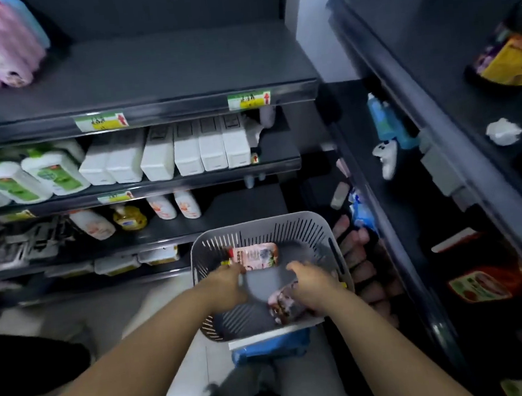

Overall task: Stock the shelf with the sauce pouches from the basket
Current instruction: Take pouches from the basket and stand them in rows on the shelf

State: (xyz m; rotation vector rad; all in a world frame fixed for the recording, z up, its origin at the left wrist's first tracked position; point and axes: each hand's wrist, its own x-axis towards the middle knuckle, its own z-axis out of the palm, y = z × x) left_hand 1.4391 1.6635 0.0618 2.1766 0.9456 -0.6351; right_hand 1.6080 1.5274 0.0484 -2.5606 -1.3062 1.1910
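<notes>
Both hands are down in the grey slotted basket (pixel 293 226): the left hand (pixel 226 283) pinches the pink sauce pouch (pixel 255 256) at 12 o'clock, the right hand (pixel 314 284) clasps a darker pouch (pixel 283 303) at 5 o'clock. Best lifted flat and square (spouts upward) toward the right-hand shelf (pixel 401 84).

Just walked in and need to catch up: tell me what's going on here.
A person is bent over a grey slotted basket on the floor between store shelves, both hands inside it. The left hand is at the edge of a pink sauce pouch lying flat at the basket's far side. The right hand rests on a darker pouch near the front. Neither pouch is lifted out yet.
</notes>
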